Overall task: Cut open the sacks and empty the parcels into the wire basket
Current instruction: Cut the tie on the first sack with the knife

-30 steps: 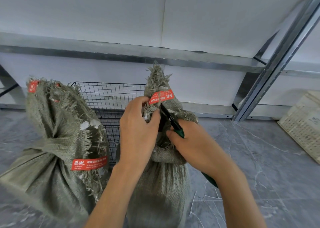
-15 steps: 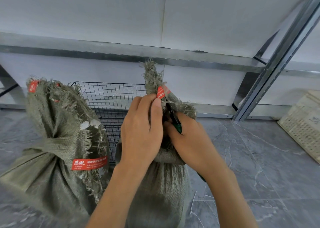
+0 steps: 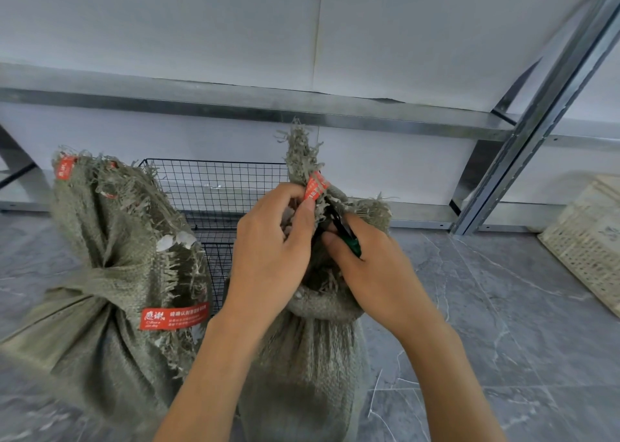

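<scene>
While both hands work at its tied neck, the nearer sack (image 3: pixel 312 357) stands upright on the grey stone floor (image 3: pixel 503 324), low in the middle of the view. It is made of coarse grey-green woven cloth, and its frayed top rises above the hands. The left hand (image 3: pixel 271 250) has its fingers curled round the bunched cloth of the neck, and the thumb lies just beside a red tape label (image 3: pixel 315 186) that is wrapped there. The right hand (image 3: pixel 372 274) grips a cutting tool (image 3: pixel 350 240) with a green handle. Its dark tip goes into the folds of cloth just under the red tape, between the two hands. I cannot tell what kind of tool it is, because the hand covers most of it. The neck is bunched tight, and the weave hides what is inside.

A second sack (image 3: pixel 100 290) of the same cloth stands to the left, tied at its waist, with a frayed top and a long red label (image 3: pixel 174 317) on its side. The black wire basket (image 3: pixel 214 186) stands on the floor behind and between the two sacks. Both sacks hide its front part, and I cannot tell whether they touch it.

Behind the basket there is a white wall with a horizontal metal rail (image 3: pixel 268 106). A slanted metal post (image 3: pixel 543 106) stands at the right. A pale perforated crate (image 3: pixel 590 240) lies on the floor at the right edge, well apart from the sacks.
</scene>
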Demonstrator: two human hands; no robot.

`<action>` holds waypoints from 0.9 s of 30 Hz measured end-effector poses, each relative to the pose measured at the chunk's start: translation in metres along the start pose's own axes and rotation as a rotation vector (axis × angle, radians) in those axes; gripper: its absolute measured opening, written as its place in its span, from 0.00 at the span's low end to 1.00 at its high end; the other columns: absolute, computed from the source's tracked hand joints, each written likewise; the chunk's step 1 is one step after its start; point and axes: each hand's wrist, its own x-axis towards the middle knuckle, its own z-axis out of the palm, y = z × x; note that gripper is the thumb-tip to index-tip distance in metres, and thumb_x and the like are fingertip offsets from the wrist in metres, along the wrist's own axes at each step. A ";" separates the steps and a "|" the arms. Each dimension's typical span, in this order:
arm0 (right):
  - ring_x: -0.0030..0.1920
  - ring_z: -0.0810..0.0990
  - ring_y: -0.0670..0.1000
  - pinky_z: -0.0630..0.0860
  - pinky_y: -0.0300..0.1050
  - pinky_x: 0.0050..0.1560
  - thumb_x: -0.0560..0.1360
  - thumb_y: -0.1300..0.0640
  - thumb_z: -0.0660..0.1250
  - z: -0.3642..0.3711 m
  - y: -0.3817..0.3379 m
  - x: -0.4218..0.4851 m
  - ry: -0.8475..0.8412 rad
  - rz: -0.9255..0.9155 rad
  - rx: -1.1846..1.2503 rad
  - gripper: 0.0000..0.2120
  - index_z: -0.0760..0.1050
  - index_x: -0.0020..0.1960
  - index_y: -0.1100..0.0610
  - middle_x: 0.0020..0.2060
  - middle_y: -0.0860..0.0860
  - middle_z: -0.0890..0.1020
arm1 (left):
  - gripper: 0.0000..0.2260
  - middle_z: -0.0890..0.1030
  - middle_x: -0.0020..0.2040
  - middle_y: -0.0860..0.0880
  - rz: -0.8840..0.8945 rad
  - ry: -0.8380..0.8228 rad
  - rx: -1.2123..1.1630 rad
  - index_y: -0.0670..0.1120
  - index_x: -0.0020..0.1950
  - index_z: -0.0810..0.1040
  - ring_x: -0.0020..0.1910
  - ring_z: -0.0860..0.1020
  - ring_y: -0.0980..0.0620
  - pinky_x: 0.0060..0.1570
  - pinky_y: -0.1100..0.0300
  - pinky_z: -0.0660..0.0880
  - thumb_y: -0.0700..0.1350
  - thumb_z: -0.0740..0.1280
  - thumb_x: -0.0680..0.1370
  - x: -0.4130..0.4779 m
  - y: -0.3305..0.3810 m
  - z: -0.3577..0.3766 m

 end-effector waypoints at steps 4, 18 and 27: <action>0.41 0.78 0.48 0.75 0.52 0.42 0.80 0.48 0.59 -0.001 -0.001 0.001 -0.021 0.007 0.069 0.06 0.71 0.45 0.47 0.39 0.44 0.79 | 0.09 0.72 0.42 0.55 0.017 0.020 -0.016 0.54 0.41 0.73 0.40 0.71 0.64 0.39 0.75 0.65 0.47 0.59 0.81 0.001 0.002 -0.001; 0.26 0.68 0.45 0.66 0.36 0.31 0.80 0.54 0.60 -0.008 -0.017 -0.006 -0.305 0.037 0.465 0.12 0.71 0.38 0.49 0.25 0.46 0.70 | 0.04 0.78 0.41 0.47 -0.315 0.024 -0.724 0.51 0.46 0.73 0.40 0.78 0.52 0.43 0.58 0.76 0.44 0.67 0.76 0.007 0.004 -0.004; 0.23 0.67 0.50 0.68 0.39 0.27 0.81 0.54 0.58 -0.006 -0.024 -0.007 -0.404 0.105 0.680 0.12 0.69 0.41 0.59 0.24 0.50 0.68 | 0.15 0.81 0.42 0.48 -0.256 -0.011 -0.651 0.42 0.43 0.79 0.42 0.78 0.53 0.41 0.72 0.73 0.48 0.59 0.81 0.006 0.009 -0.004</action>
